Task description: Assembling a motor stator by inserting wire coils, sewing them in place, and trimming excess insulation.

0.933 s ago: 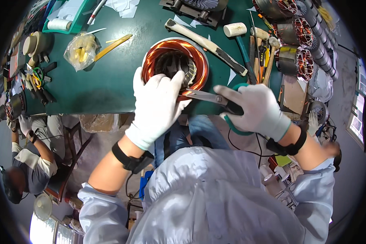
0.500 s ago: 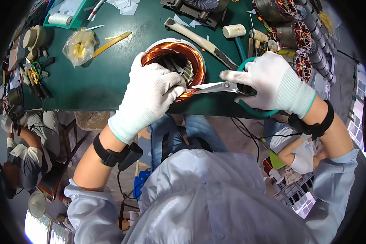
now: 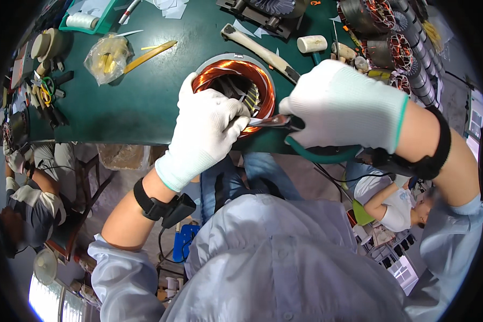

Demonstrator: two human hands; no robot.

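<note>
A motor stator with copper windings point(image 3: 236, 72) stands on the green table point(image 3: 145, 102) near its front edge. My left hand point(image 3: 206, 129), in a white glove, grips the stator's near rim, fingers curled at the winding. My right hand point(image 3: 343, 107), also gloved, holds scissors with green handles point(image 3: 316, 153). The scissor blades point(image 3: 268, 121) point left and meet the winding beside my left fingers. Whether anything is caught between the blades is hidden by my left hand.
A long white-handled tool point(image 3: 257, 51), a white mallet head point(image 3: 312, 43), a yellow stick point(image 3: 147, 53) and a plastic bag point(image 3: 106, 56) lie behind the stator. More stators point(image 3: 381, 48) stand at the right. People sit at lower left point(image 3: 32, 198) and lower right point(image 3: 397, 206).
My head has moved closer, so hands and stator look larger. My right hand rose with the scissors, and the blades now reach the winding by my left fingers.
</note>
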